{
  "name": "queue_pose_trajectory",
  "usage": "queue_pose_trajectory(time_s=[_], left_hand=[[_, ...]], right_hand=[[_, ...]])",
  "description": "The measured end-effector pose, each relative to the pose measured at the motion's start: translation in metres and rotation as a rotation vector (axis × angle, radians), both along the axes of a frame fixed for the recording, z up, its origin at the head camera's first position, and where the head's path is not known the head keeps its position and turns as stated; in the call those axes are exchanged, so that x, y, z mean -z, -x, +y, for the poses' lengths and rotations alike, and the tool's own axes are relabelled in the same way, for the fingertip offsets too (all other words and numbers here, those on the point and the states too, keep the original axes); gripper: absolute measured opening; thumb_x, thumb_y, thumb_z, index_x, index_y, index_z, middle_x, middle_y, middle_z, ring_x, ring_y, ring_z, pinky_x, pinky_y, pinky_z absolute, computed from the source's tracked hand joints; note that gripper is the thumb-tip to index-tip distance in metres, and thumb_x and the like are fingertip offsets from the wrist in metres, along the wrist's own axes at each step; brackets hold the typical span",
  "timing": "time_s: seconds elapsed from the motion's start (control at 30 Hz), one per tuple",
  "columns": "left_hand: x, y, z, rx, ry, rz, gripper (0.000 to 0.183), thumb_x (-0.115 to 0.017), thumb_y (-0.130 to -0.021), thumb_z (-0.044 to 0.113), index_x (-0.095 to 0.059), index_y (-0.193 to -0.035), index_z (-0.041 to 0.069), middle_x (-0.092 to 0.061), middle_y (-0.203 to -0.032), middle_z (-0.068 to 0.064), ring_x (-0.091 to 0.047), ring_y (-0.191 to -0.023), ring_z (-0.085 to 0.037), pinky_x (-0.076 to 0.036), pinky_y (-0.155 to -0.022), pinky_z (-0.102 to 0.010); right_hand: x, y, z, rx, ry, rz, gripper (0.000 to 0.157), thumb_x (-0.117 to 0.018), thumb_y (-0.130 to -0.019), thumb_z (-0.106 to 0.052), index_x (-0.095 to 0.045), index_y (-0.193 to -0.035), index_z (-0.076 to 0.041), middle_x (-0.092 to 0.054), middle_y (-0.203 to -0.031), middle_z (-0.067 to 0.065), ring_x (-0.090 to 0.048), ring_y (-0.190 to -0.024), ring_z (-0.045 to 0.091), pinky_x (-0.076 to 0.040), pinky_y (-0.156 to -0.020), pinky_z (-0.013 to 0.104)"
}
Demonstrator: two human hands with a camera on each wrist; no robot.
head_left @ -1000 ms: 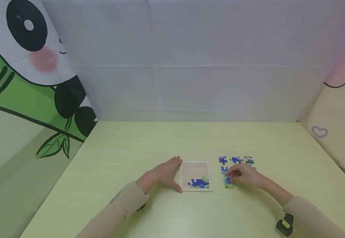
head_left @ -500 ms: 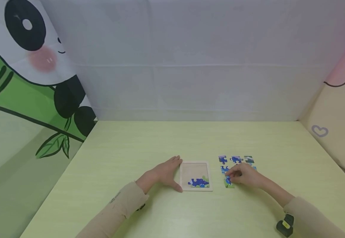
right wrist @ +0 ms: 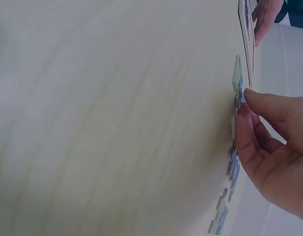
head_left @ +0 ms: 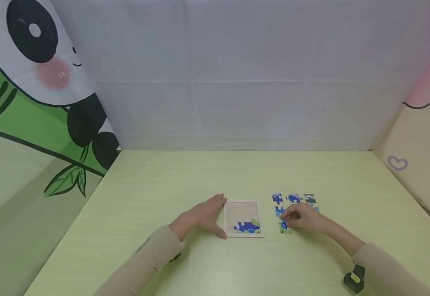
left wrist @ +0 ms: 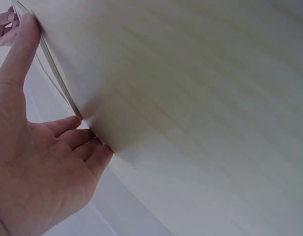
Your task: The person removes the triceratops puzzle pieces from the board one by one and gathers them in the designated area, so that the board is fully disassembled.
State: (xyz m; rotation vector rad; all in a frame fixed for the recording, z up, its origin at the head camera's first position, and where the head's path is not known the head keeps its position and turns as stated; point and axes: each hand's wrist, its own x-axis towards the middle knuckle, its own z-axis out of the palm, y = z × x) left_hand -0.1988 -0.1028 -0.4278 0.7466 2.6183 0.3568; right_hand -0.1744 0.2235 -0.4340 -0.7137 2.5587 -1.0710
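Note:
My left hand (head_left: 206, 214) rests at the left side of a square wooden puzzle tray (head_left: 240, 211). Its thumb and fingers are spread along the tray's edge, as the left wrist view also shows. Inside the tray, blue and green puzzle pieces (head_left: 249, 227) lie joined in the lower right. To the tray's right, my right hand (head_left: 306, 218) pinches a blue and green puzzle piece (head_left: 285, 230) with thumb and forefinger, low at the table. In the right wrist view that piece (right wrist: 238, 76) appears edge-on at the fingertips (right wrist: 249, 93).
Several loose pieces lie in rows behind the right hand, among them a blue piece (head_left: 277, 198), another blue one (head_left: 294, 198) and a dark green one (head_left: 310, 198). My right hand covers part of this group. A pale wall (head_left: 244, 102) closes off the table's far edge.

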Motion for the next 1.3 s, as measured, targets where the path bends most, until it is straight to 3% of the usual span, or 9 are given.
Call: queue_pose_trajectory(time_s=[0.2,0.37,0.83,1.13,1.3], left_hand=[[-0.001,0.0,0.0,0.005,-0.011,-0.001,0.112,-0.078,-0.06,0.053,-0.021,-0.144,0.006,-0.014,-0.151,-0.01,-0.01,-0.138,-0.024,-0.02,-0.111,-0.04],[0.001,0.002,-0.002,0.01,-0.005,0.004,0.113,-0.078,-0.059,0.054,-0.021,-0.144,0.006,-0.013,-0.151,-0.011,-0.01,-0.138,-0.024,-0.019,-0.111,-0.04],[-0.003,0.0,-0.001,0.0,-0.012,-0.017,0.112,-0.078,-0.06,0.054,-0.022,-0.144,0.006,-0.013,-0.151,-0.01,-0.01,-0.139,-0.024,-0.019,-0.111,-0.039],[-0.002,0.0,-0.001,0.001,-0.003,-0.02,0.112,-0.077,-0.061,0.055,-0.02,-0.144,0.006,-0.013,-0.151,-0.01,-0.01,-0.139,-0.023,-0.02,-0.111,-0.039],[-0.003,0.0,-0.001,-0.001,0.004,-0.022,0.113,-0.077,-0.06,0.055,-0.019,-0.145,0.007,-0.012,-0.151,-0.009,-0.009,-0.139,-0.022,-0.02,-0.111,-0.038]], right_hand=[[-0.01,0.005,-0.009,-0.047,0.019,0.043,0.015,-0.064,-0.079,0.002,-0.067,-0.094,0.002,-0.064,-0.083,0.004,-0.054,-0.073,0.01,-0.049,-0.063,0.021],[-0.014,0.01,-0.023,-0.067,-0.006,0.065,0.016,-0.066,-0.079,-0.001,-0.067,-0.095,0.001,-0.063,-0.081,0.0,-0.052,-0.072,0.008,-0.049,-0.064,0.02],[-0.01,0.014,-0.08,-0.127,0.043,0.006,0.021,-0.065,-0.08,-0.002,-0.065,-0.1,0.001,-0.064,-0.09,0.006,-0.052,-0.075,0.012,-0.047,-0.065,0.02],[-0.005,0.009,-0.1,-0.133,0.026,-0.034,0.021,-0.068,-0.078,-0.003,-0.066,-0.099,-0.004,-0.064,-0.092,0.002,-0.052,-0.073,0.01,-0.047,-0.064,0.02],[-0.005,0.006,-0.106,-0.147,0.006,0.001,0.021,-0.07,-0.076,-0.001,-0.066,-0.096,-0.003,-0.063,-0.087,0.001,-0.05,-0.071,0.01,-0.046,-0.061,0.019]])
